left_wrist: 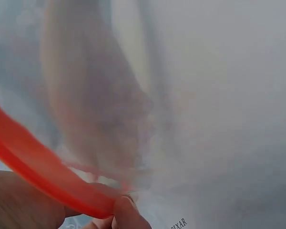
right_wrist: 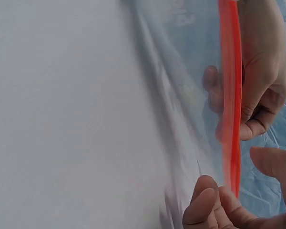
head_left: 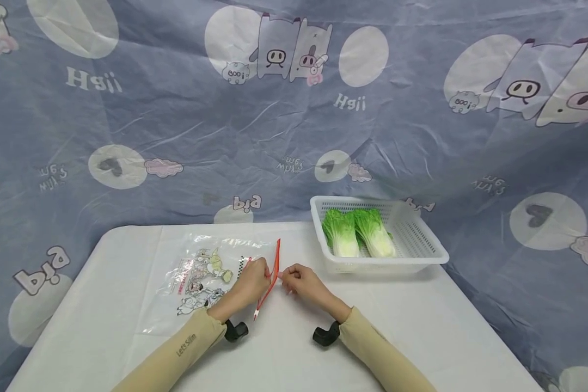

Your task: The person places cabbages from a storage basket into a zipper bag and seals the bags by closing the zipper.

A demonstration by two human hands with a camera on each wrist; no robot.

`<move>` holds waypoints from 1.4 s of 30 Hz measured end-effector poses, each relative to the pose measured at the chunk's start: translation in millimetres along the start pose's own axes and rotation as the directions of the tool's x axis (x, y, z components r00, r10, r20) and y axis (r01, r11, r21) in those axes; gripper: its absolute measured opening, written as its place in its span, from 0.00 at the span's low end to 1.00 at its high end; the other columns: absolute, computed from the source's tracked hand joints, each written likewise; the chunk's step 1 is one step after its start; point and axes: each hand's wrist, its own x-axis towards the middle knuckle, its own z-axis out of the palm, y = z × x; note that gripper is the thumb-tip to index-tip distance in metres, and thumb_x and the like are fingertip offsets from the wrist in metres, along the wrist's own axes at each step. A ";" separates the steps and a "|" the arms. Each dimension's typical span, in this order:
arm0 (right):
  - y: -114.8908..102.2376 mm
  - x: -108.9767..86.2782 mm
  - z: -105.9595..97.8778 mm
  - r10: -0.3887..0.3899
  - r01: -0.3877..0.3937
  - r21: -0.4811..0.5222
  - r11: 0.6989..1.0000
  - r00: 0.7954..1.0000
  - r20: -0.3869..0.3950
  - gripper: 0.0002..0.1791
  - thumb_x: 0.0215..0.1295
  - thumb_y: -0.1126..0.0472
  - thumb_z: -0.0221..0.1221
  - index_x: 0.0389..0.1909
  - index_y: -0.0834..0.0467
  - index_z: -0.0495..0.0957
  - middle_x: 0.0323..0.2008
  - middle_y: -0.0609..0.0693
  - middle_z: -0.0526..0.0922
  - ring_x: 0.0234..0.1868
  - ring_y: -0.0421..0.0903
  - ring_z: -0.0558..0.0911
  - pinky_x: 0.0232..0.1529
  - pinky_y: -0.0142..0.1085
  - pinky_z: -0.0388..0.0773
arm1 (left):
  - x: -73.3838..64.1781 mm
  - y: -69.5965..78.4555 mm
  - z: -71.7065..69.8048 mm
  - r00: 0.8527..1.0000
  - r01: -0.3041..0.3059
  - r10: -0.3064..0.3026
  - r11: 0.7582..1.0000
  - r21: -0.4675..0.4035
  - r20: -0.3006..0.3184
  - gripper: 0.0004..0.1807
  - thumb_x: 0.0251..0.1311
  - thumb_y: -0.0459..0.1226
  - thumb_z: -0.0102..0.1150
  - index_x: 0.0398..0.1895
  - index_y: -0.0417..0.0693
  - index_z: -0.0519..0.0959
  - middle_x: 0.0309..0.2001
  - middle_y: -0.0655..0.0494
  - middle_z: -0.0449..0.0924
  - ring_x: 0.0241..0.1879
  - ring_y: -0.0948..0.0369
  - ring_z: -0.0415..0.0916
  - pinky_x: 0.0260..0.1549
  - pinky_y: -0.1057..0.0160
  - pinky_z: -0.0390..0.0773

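Note:
A clear zip bag (head_left: 166, 294) with cartoon prints and a red zip strip (head_left: 276, 256) lies at left centre on the table. My left hand (head_left: 249, 283) pinches the strip near its middle; in the left wrist view its fingertips (left_wrist: 126, 210) meet at the strip. Across the strip, to its right, is my right hand (head_left: 308, 283). The right wrist view shows its bent fingers (right_wrist: 205, 198) beside the strip's lower part, while the thumb (right_wrist: 269, 160) stands apart on the other side. Contact between those fingers and the bag is unclear.
A white perforated basket (head_left: 423, 239) stands at the back right of the white table (head_left: 103, 310). Two napa cabbages (head_left: 344, 239) lie in its left half. Patterned blue fabric (head_left: 274, 120) hangs behind the table and down its sides.

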 end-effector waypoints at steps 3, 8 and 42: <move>-6.8 6.8 3.6 0.050 -0.050 0.063 0.997 0.999 0.004 0.18 0.66 0.50 0.59 0.39 0.62 0.76 0.30 0.57 0.85 0.22 0.43 0.80 0.25 0.35 0.78 | 0.5 3.0 -5.6 1.000 0.001 0.000 1.000 0.006 -0.016 0.06 0.47 0.24 0.59 0.22 0.39 0.73 0.19 0.53 0.73 0.21 0.60 0.69 0.21 0.65 0.69; -14.8 16.4 8.9 0.082 -0.085 0.141 0.986 0.996 0.022 0.13 0.66 0.58 0.59 0.39 0.67 0.76 0.28 0.64 0.83 0.21 0.43 0.78 0.26 0.37 0.78 | 2.3 7.2 -16.4 0.999 0.030 -0.030 0.999 0.017 -0.019 0.09 0.50 0.26 0.61 0.20 0.42 0.72 0.18 0.54 0.72 0.20 0.61 0.68 0.19 0.66 0.67; -17.7 38.2 32.6 0.192 -0.166 0.251 0.954 0.978 -0.082 0.08 0.59 0.61 0.63 0.27 0.59 0.73 0.15 0.46 0.76 0.13 0.37 0.72 0.16 0.27 0.71 | -11.8 26.3 -143.0 0.878 0.054 0.009 0.992 0.117 -0.478 0.07 0.49 0.24 0.54 0.33 0.36 0.71 0.13 0.49 0.70 0.11 0.59 0.63 0.09 0.65 0.60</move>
